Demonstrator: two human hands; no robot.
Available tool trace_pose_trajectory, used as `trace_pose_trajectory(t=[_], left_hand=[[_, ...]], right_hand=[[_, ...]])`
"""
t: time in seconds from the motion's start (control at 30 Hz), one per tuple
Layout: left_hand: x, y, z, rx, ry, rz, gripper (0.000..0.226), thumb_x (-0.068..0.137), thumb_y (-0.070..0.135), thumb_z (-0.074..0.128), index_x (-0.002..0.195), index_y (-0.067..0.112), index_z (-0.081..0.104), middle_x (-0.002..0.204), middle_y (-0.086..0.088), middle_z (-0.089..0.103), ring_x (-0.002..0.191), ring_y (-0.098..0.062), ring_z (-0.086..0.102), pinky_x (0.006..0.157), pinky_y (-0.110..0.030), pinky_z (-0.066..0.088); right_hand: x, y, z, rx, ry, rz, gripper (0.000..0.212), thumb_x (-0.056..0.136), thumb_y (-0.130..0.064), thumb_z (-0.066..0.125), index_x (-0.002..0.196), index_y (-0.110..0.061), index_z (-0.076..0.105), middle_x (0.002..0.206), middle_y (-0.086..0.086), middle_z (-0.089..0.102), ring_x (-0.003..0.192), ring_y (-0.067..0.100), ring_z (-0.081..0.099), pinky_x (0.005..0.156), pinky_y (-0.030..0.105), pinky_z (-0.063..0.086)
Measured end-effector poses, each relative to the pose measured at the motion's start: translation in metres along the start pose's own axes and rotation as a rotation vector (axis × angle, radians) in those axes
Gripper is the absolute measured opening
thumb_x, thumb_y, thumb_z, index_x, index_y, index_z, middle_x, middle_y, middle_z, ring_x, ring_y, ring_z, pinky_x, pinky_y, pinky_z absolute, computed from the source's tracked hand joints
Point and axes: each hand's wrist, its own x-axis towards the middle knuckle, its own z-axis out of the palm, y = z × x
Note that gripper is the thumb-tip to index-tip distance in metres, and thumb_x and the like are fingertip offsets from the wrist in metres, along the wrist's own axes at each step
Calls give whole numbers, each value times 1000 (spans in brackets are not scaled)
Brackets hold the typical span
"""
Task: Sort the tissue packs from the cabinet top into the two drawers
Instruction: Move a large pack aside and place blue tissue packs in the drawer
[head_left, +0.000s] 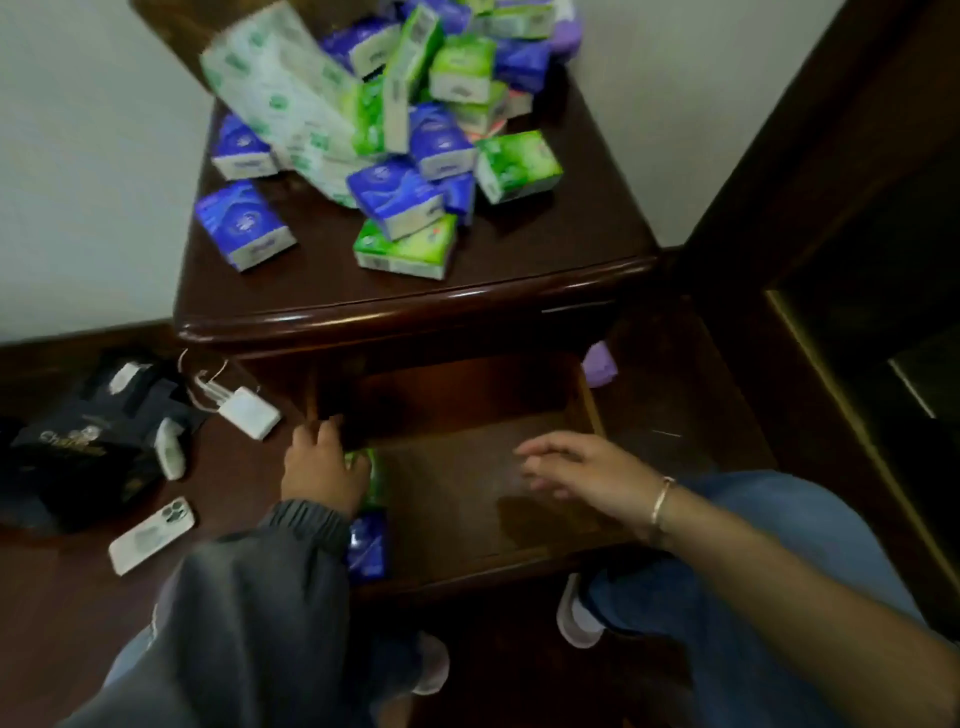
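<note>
A heap of green, blue and white tissue packs (395, 119) covers the dark wooden cabinet top (322, 291). Below it a drawer (478, 478) is pulled out. My left hand (322, 467) is at the drawer's left side with its fingers on a green pack (366, 467); whether it grips the pack is unclear. A blue pack (368, 545) lies in the drawer just in front of the green one. My right hand (582, 478), with a bracelet on the wrist, hovers over the drawer's middle with fingers spread and holds nothing.
On the floor to the left lie a white phone (151, 535), a white charger with cables (249, 413) and a black bag (93, 441). A purple pack (600, 366) sits beside the drawer's right. Dark furniture (857, 260) stands at the right. My knees and shoes are in front.
</note>
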Motion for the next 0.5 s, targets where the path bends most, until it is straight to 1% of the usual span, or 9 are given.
trace_pose_trajectory(t=[0.03,0.13,0.17,0.23,0.3,0.37,0.43,0.5], left_hand=[[-6,16,2,38,-25,77,54,86,15,62,136,4,46,136,-25,42,124,-43,42,104,-44,35],[-24,73,19,94,-158,336,49,88,13,59,136,13,47,136,-12,45,127,-29,43,108,-35,33],[-28,93,28,119,-192,417,48,89,14,57,136,16,47,135,-8,45,127,-25,43,109,-32,32],[-34,133,48,179,-228,577,44,92,17,53,135,18,47,134,-4,45,126,-19,43,109,-29,32],[-35,170,70,247,-245,708,42,94,22,49,135,20,47,133,-1,46,122,-18,45,106,-30,34],[-30,206,94,328,-241,832,40,94,26,45,133,21,49,130,1,48,116,-19,48,100,-33,38],[-18,238,121,414,-230,947,37,94,28,43,129,21,52,125,1,51,111,-19,50,95,-34,41],[-1,270,154,532,-234,1058,33,92,31,41,121,20,54,120,0,53,108,-21,50,89,-34,41]], right_hand=[[-16,1,-22,16,33,-26,17,93,-23,53,108,-27,61,109,0,68,97,9,66,82,22,50],[-57,14,-89,80,167,-72,20,93,-17,51,109,-22,62,108,2,69,100,14,66,91,30,48],[-67,22,-111,93,223,-71,21,94,-17,50,111,-21,62,108,1,69,100,13,66,91,30,49],[-80,43,-150,119,342,-56,22,94,-19,50,113,-22,62,105,-3,69,97,10,66,86,26,50],[-81,68,-184,156,438,-29,20,94,-22,51,110,-25,62,103,-6,68,95,8,65,82,22,50],[-70,96,-212,162,493,9,19,93,-23,51,109,-26,62,103,-5,67,95,8,64,78,20,48],[-48,125,-233,141,519,55,20,93,-20,53,111,-21,61,104,0,66,94,10,63,73,18,47],[-18,154,-251,108,545,96,21,91,-16,57,111,-14,63,103,8,68,95,19,64,74,21,48]])
